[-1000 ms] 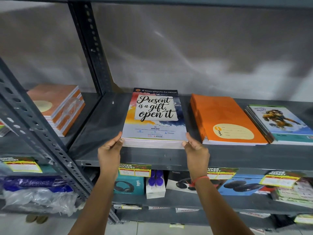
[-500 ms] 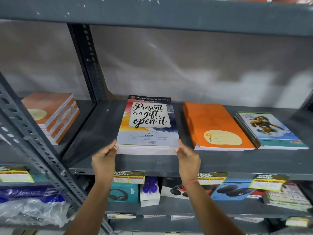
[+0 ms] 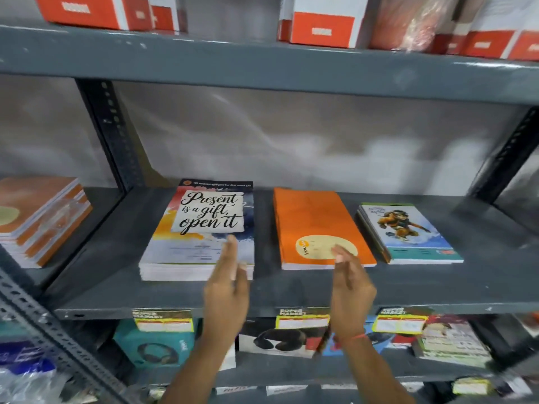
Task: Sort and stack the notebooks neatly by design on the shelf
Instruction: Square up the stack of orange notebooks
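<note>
Three notebook stacks lie side by side on the grey shelf. The left stack has a cover reading "Present is a gift, open it". An orange stack with a cream label sits in the middle, and a stack with a cartoon figure lies on the right. My left hand hovers flat and upright in front of the lettered stack's right corner, holding nothing. My right hand hovers in front of the orange stack's near edge, fingers loose, also without anything in it.
A brown-and-orange notebook stack lies in the bay to the left, behind a slotted upright. Orange and white boxes stand on the shelf above. Headphone boxes and price tags fill the shelf below.
Both hands have let go of the sides of the lettered stack and shifted right, toward the orange stack. The view has tilted upward, showing the shelf above.
</note>
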The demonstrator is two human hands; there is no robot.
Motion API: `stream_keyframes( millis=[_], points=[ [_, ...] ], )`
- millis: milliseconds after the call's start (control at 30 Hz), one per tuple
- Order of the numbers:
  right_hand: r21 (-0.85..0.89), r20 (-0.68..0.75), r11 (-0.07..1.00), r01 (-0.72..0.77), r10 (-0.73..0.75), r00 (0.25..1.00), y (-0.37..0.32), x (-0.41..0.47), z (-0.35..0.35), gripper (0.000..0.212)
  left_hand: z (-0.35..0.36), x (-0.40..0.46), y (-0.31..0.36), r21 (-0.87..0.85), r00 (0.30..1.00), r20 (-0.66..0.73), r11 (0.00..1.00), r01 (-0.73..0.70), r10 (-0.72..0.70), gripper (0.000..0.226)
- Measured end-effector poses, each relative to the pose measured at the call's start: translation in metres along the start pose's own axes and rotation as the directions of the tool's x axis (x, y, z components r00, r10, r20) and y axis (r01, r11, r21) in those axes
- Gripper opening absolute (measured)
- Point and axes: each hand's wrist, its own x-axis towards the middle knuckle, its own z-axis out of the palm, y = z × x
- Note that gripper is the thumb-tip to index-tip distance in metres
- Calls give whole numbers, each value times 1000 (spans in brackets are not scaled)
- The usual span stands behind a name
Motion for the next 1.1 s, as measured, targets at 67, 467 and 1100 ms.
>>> stream_keyframes(
  millis=[67, 467, 1100],
  points=[
    [47, -129, 998, -45, 51, 990, 12, 32, -21, 26, 33, -2, 20, -67, 983, 174, 995, 71, -58, 52],
    [169, 429, 914, -368, 268, 863, 74, 96, -42, 39, 105, 2, 27, -263, 858, 299, 828, 495, -417, 51],
    [261, 618, 834, -486, 243, 748, 90, 109, -71, 52, 87, 0, 16, -375, 824, 383, 746, 551, -416, 48]
  ],
)
